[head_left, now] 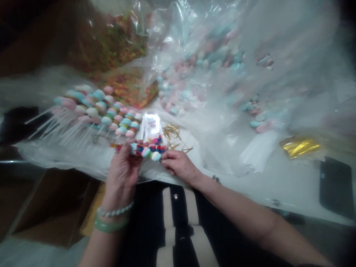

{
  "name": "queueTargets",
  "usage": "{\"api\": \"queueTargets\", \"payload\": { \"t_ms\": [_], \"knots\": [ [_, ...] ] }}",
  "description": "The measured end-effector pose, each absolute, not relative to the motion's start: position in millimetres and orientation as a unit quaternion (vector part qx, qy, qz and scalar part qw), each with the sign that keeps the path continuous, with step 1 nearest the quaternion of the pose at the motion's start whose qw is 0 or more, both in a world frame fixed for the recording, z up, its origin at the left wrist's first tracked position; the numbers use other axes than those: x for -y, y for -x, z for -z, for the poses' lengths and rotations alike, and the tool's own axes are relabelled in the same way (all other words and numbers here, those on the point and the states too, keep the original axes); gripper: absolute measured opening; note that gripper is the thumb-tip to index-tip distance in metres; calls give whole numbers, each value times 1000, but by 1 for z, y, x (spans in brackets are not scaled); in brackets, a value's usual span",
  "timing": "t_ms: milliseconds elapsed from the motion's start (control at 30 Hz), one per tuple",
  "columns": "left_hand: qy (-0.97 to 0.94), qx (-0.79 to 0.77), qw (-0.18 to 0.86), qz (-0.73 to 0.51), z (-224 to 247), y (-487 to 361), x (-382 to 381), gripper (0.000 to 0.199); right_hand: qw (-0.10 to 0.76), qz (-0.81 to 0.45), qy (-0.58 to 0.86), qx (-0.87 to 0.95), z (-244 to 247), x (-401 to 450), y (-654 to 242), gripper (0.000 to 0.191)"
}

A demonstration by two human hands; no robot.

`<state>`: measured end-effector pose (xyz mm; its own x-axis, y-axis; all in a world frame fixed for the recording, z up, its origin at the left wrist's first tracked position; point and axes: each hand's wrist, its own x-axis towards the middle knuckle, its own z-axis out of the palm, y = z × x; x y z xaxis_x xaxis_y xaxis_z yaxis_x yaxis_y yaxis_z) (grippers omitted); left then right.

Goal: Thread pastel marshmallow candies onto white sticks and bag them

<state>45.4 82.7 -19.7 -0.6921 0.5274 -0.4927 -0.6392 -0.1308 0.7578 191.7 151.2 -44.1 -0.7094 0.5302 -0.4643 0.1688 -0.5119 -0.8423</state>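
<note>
Before my body, my left hand is closed around a marshmallow skewer with pastel pieces and a bright red-and-blue printed part, perhaps a wrapper. My right hand has its fingers pinched together at the skewer's right end; blur hides exactly what they grip. Just beyond both hands lies a stack of clear printed bags. Gold twist ties are scattered to the right of the bags. On the left, a pile of marshmallow skewers rests with white sticks pointing toward me.
Large clear plastic bags hold orange-and-green candies and loose pastel marshmallows. White sticks, a gold packet and a dark phone-like slab lie on the right. An open cardboard box stands below the table edge at left.
</note>
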Motion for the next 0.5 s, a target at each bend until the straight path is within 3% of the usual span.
{"api": "queueTargets", "payload": {
  "t_ms": [233, 400, 500],
  "knots": [
    [-2, -562, 377, -736, 20, -52, -84, 18, 112, -747, 391, 527, 47, -148, -190, 10],
    [77, -533, 446, -715, 23, -44, -84, 19, 133, -729, 352, 571, 48, -146, -193, 9],
    [123, -518, 473, -702, 25, -39, -83, 23, 185, -644, 325, 667, 51, -146, -196, 10]
  ]
}}
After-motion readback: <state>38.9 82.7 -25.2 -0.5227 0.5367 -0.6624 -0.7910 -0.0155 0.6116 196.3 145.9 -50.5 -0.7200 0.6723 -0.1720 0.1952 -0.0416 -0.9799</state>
